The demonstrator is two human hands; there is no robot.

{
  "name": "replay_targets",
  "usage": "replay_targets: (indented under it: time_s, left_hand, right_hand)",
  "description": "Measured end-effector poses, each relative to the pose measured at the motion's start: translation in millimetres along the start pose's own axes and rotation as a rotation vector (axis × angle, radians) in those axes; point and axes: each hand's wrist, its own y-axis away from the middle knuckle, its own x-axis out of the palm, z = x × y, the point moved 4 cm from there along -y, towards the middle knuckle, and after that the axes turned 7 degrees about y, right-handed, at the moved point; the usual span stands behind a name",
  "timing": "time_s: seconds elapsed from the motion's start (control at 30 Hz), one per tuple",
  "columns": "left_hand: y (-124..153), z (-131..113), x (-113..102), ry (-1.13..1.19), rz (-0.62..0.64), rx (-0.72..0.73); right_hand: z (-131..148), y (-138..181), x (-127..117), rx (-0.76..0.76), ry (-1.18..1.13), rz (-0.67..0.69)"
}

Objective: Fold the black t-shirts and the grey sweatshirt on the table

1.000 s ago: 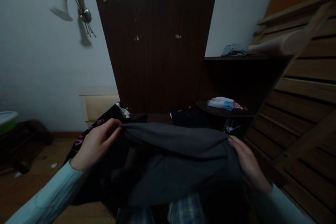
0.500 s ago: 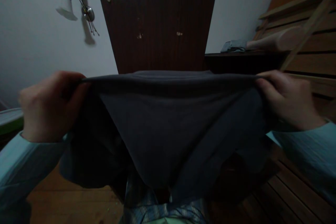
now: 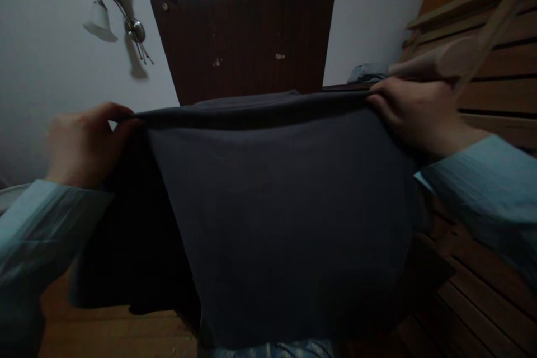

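Observation:
A large dark grey cloth garment [image 3: 268, 196] hangs spread out in front of me, its top edge stretched between my hands. My left hand [image 3: 86, 142] pinches the upper left corner between thumb and fingers. At the upper right, my right hand [image 3: 415, 109] grips the other corner, a little higher than the left. The cloth drops in a broad sheet, with a darker fold on its left side. What kind of garment it is does not show clearly.
Behind the cloth stands a dark brown wooden board [image 3: 247, 39] against the wall. A wall lamp [image 3: 134, 29] is at the upper left. To the right are wooden slats [image 3: 499, 72], a pale roll [image 3: 436, 61] and a small folded grey cloth [image 3: 367, 72]. Wooden floor [image 3: 113, 335] shows below.
My right hand has moved inward and up, and the left slightly up. The stretched edge now tilts up to the right, and the cloth hangs fuller and flatter, covering more below.

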Motion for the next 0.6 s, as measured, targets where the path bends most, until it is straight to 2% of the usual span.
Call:
replay_targets:
  time_s: [0.2, 0.33, 0.43, 0.53, 0.6]
  left_hand:
    - [-3.9, -14.6, 71.0, -0.124, 0.218, 0.011]
    - [-3.5, -16.9, 133.7, -0.11, 0.413, 0.068]
    - [12.8, -13.4, 184.0, -0.021, 0.553, 0.084]
    - [42.3, -5.9, 227.2, -0.011, 0.698, 0.085]
    - [62.1, 0.3, 248.7, -0.024, 0.761, 0.056]
  right_hand:
    - [30.7, -16.4, 76.4, -0.034, -0.053, 0.086]
    - [52.0, -18.1, 137.4, -0.072, -0.126, 0.133]
    - [67.5, -2.1, 185.6, -0.08, -0.201, 0.203]
    - [80.9, 26.5, 230.6, 0.02, -0.277, 0.399]
    - [89.6, 46.0, 253.9, 0.09, -0.354, 0.514]
